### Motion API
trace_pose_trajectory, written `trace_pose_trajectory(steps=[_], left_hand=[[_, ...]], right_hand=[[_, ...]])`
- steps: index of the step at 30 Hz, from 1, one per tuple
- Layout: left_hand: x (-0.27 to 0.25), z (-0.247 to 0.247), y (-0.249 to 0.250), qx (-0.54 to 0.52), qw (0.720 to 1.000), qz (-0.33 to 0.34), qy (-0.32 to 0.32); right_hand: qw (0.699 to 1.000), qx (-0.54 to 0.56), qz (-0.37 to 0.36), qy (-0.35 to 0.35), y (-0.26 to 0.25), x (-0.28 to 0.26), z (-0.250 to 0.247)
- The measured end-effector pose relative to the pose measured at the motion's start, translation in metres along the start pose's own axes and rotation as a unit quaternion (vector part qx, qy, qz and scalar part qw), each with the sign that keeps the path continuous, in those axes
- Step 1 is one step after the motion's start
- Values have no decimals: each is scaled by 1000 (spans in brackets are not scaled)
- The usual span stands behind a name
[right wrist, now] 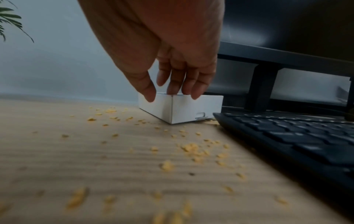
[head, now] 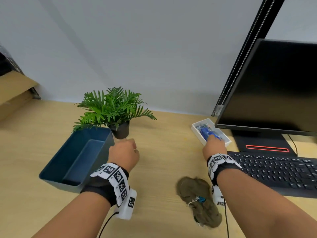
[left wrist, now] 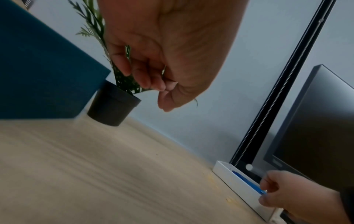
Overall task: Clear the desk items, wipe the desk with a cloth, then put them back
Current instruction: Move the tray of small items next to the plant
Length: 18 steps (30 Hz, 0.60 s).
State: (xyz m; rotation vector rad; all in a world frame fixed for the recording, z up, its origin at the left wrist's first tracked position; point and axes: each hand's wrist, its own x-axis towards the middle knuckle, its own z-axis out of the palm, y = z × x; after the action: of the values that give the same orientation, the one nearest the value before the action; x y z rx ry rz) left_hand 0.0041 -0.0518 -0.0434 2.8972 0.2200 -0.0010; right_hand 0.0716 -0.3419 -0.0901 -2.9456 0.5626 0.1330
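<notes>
Pale wood-grain desk [head: 163,140] fills the lower half of the head view, grey wall above. Right of centre, a small white open-top cardboard box [head: 199,134] sits on the desk just beside the foot of the black monitor [head: 274,86]; inside it lie blue pens [head: 206,132] and some clear-wrapped bits too small to make out. Right hand [head: 214,148] reaches over the near end of the box: in the right wrist view the fingers [right wrist: 173,84] point down with tips at the top edge, thumb against the left wall, curled round the box end; the left wrist view shows a blue pen tip [left wrist: 254,188] right at those fingers, whether pinched or only touched I cannot tell. Left hand [head: 124,154], centre frame, hovers above the desk with fingers loosely curled, holding nothing, just before the small black pot [head: 121,131] of a green artificial fern [head: 109,107]. Dark teal rectangular plastic bin [head: 51,176], lower left, touches or nearly touches the pot. Crumpled olive-brown cloth [head: 197,194] lies at lower centre, between the forearms. Black keyboard [head: 277,170] lower right, close against the box corner. Yellow crumbs [right wrist: 191,149] scattered on the wood before the box and along the keyboard edge. Tan cardboard box [head: 13,93] at left edge.
</notes>
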Motion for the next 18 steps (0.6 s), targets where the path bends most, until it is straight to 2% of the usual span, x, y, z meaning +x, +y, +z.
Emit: trace_pose_trajectory(steps=[3, 8, 13, 15, 18], left_hand=[[-8, 12, 22, 7, 999, 19, -39], [-11, 31, 60, 15, 996, 57, -73], [-11, 46, 94, -64, 988, 87, -107], [-11, 50, 103, -130, 982, 68, -118], [-8, 54, 111, -267, 955, -14, -125]], right_hand=[[1000, -3, -13, 3, 12, -5, -3], [994, -59, -90, -15, 24, -14, -9], [991, 5, -134, -25, 41, -27, -20], [983, 35, -176, -27, 44, -36, -20], [965, 76, -250, -7, 52, -52, -17]])
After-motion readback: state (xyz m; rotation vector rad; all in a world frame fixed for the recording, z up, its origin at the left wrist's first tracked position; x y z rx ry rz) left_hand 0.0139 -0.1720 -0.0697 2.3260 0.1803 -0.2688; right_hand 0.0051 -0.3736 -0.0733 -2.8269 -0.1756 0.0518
